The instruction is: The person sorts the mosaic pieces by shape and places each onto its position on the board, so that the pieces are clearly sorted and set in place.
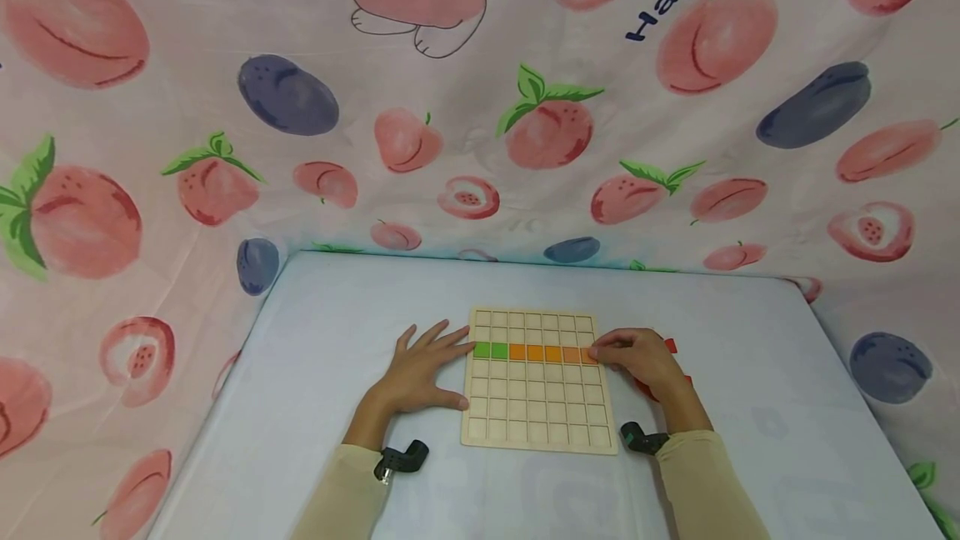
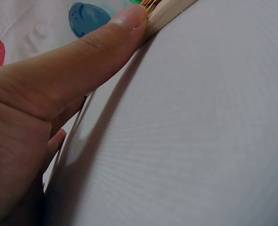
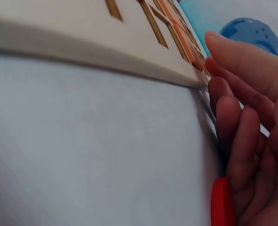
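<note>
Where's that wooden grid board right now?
In the head view, the wooden grid board lies on the white tabletop, with the left hand at its left edge and the right hand at its right edge.

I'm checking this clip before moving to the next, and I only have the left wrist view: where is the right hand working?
Observer: The right hand is at the right end of a row of small coloured squares on a pale wooden grid board.
Operator: My view barely catches the board. How do the colours run?
Observer: From the left, two green squares, then five orange squares.
Operator: Anything loose near the right hand?
Observer: Yes, small red pieces show beside it, partly hidden by the hand, so I can't count them surely.
</note>
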A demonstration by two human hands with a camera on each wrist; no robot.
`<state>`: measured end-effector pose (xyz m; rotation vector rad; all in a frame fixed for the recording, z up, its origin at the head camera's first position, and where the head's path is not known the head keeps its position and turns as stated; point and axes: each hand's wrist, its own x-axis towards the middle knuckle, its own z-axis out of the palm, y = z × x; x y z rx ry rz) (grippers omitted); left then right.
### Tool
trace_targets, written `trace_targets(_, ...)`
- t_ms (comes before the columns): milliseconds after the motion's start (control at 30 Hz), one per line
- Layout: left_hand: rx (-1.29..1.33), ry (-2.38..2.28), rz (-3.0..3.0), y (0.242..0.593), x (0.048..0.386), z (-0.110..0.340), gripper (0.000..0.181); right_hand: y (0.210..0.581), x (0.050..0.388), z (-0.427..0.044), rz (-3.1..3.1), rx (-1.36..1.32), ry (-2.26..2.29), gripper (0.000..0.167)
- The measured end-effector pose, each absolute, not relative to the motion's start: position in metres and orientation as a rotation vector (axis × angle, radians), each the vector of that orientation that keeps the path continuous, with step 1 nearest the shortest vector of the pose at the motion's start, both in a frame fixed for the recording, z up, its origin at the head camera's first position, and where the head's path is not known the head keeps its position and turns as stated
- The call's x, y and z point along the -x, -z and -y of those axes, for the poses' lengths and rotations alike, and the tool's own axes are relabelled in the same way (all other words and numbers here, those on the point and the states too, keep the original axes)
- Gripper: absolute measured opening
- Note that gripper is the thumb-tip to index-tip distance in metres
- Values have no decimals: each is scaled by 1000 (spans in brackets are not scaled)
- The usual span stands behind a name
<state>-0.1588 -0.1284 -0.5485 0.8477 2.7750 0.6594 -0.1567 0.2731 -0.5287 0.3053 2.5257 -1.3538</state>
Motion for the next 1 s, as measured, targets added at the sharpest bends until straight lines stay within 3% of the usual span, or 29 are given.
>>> trace_targets(1000, -853, -662, -2781, 549, 159, 129, 97, 534, 156, -278, -2558, -200, 1295, 33)
